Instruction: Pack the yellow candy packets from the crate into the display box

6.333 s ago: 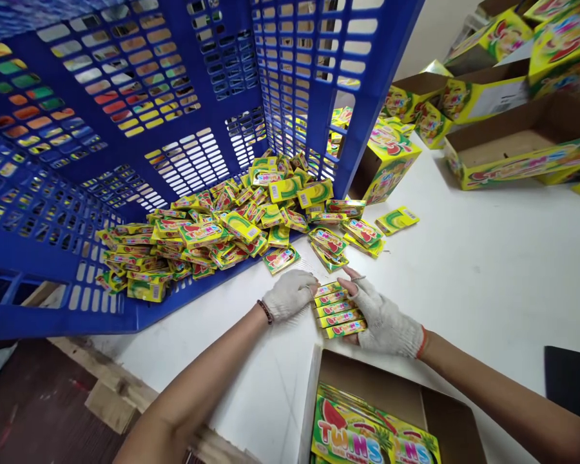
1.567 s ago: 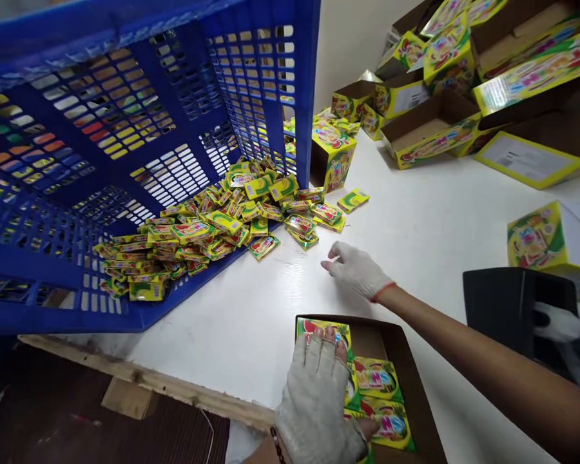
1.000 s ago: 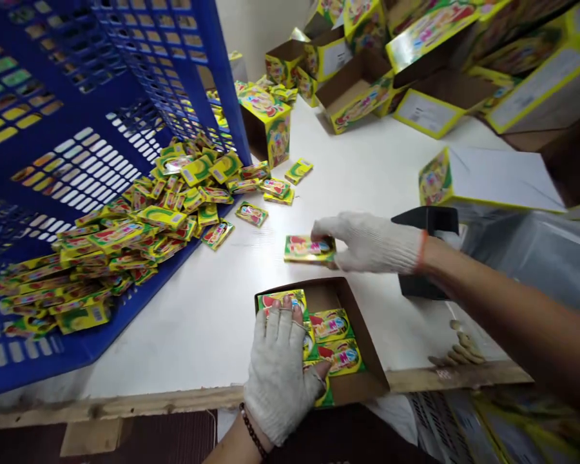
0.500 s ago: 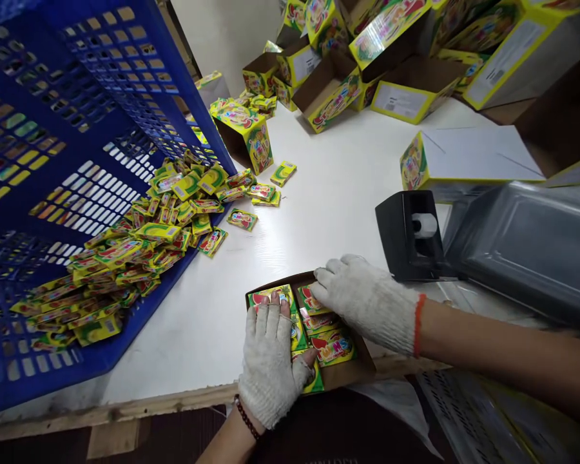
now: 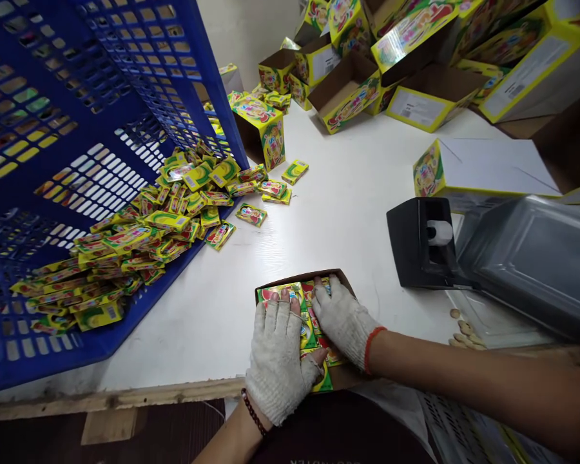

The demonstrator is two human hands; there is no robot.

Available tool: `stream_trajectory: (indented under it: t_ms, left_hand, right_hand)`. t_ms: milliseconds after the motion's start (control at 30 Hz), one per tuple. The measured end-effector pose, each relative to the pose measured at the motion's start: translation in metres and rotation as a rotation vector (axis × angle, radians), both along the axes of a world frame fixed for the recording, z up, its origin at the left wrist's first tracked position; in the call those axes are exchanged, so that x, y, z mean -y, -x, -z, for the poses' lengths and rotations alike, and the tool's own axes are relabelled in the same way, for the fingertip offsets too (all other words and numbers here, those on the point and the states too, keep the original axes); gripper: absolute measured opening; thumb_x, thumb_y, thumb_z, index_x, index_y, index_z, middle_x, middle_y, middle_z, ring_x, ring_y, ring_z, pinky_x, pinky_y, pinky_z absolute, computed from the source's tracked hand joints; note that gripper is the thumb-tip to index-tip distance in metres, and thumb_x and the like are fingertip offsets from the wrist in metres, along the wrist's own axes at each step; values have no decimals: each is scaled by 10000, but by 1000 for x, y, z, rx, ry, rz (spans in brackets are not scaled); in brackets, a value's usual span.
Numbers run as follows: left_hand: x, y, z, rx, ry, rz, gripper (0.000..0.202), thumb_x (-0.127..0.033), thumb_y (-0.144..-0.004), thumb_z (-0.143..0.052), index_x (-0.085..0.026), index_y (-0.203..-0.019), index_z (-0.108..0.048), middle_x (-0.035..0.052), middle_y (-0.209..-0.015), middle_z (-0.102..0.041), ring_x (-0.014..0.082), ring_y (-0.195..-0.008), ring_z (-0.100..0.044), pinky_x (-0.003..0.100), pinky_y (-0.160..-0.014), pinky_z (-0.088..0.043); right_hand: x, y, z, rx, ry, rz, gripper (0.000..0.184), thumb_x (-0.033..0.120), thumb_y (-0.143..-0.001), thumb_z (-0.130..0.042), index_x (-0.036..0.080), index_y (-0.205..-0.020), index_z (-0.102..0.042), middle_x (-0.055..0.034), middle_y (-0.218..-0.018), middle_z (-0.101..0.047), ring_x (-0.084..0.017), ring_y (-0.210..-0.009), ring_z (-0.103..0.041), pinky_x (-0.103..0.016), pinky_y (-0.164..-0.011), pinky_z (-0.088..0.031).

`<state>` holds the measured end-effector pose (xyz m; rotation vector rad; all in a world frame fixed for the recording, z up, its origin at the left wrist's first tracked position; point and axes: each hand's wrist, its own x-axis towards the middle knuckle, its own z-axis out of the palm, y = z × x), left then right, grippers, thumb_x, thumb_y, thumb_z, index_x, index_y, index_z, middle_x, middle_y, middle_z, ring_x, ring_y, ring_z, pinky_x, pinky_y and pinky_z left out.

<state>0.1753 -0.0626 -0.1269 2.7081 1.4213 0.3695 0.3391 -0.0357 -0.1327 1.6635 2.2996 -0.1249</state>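
Note:
A brown-sided carton [image 5: 344, 278] lies at the table's front edge, holding rows of small yellow-green candy packs [image 5: 311, 327]. My left hand [image 5: 278, 351], in a white knit glove with bare fingertips, rests flat on the packs at the carton's left side, fingers stretched out. On the right side of the same carton, my gloved right hand [image 5: 344, 319] lies over the packs, fingers extended and pointing away from me. Its palm hides part of the right-hand row. Neither hand is wrapped round a pack.
To the left, a tipped blue plastic crate [image 5: 174, 283] spills many similar packs [image 5: 140, 238] onto the white table [image 5: 328, 206]. Printed cartons [image 5: 350, 90] pile up at the back right. A black tape dispenser [image 5: 418, 241] and a clear grey plastic bin [image 5: 536, 258] stand at the right.
My right hand has shifted down and inward, from the carton's far right corner to flat over its right row. My left hand stays on the packs. The camera view has shifted slightly.

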Motion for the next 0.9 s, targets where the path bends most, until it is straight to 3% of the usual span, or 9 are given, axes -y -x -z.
stream_trajectory:
  t_ms: [167, 367, 467, 567, 600, 667, 733, 833, 900]
  left_hand:
    - [-1, -1, 2, 43, 22, -8, 709, -503, -825, -666, -92, -1387, -533, 199, -1468, -529, 388, -1395, -449, 603, -1160, -359]
    - [-1, 3, -5, 151, 30, 29, 647, -468, -868, -616, -100, -1392, -523, 173, -1433, -563, 356, -1358, -486, 565, -1149, -398]
    - [-45, 16, -9, 237, 26, -32, 434, -335, -950, -481, -162, -1339, -566, 122, -1382, -600, 252, -1309, -532, 422, -1130, -445]
    - [-124, 39, -8, 76, 90, -291, 333, -236, -965, -421, -201, -1227, -624, 106, -1301, -625, 223, -1242, -560, 359, -1081, -459]
    - [-151, 47, -6, -27, 138, -414, 301, -235, -952, -453, -207, -1193, -630, 102, -1281, -620, 228, -1205, -570, 353, -1051, -466]
    - [-193, 62, 0, -84, 161, -526, 305, -236, -898, -541, -142, -1176, -626, 172, -1243, -602, 297, -1151, -575, 421, -985, -480]
    - [-215, 72, 10, -112, 170, -578, 330, -212, -876, -559, -119, -1187, -613, 203, -1244, -576, 328, -1148, -557, 447, -952, -469]
    - [-215, 82, 24, -134, 184, -576, 309, -191, -878, -544, -163, -1175, -621, 174, -1262, -566, 311, -1164, -537, 415, -953, -445]
    - [-203, 89, 29, -135, 200, -565, 304, -201, -850, -583, -186, -1150, -632, 152, -1246, -582, 303, -1149, -547, 400, -944, -446]
  right_hand:
    - [9, 7, 21, -37, 12, 108, 523, 58, -884, -463, 36, -1396, -571, -288, -1412, -552, -412, -1312, -531, -532, -1023, -510]
    - [28, 8, 41, -16, -14, 93, 621, 20, -842, -463, 183, -1433, -566, -180, -1481, -530, -404, -1344, -506, -547, -1032, -515]
    - [32, 9, 51, 39, -8, 107, 666, -11, -829, -419, 254, -1415, -593, -137, -1462, -561, -405, -1354, -498, -564, -1025, -521]
    - [29, 9, 54, 47, 40, 93, 697, -47, -802, -402, 252, -1394, -617, -141, -1416, -601, -394, -1348, -509, -535, -1030, -527]
    - [28, 9, 52, 44, 55, 87, 698, -57, -800, -397, 239, -1392, -619, -142, -1420, -598, -389, -1348, -509, -526, -1040, -520]
    - [26, 7, 45, 10, 85, 89, 683, -61, -807, -395, 201, -1401, -607, -149, -1450, -570, -381, -1362, -495, -519, -1072, -492]
    - [24, 2, 34, -79, 139, 102, 663, -36, -802, -440, 159, -1420, -584, -162, -1482, -535, -376, -1383, -470, -508, -1103, -461]
    - [18, -10, 7, -325, 225, 144, 634, 25, -740, -517, 160, -1347, -642, -151, -1408, -610, -325, -1299, -568, -423, -1049, -506]
    - [11, -21, -16, -465, 210, 166, 535, 60, -746, -500, 207, -1219, -703, -106, -1250, -707, -255, -1113, -671, -351, -944, -549]
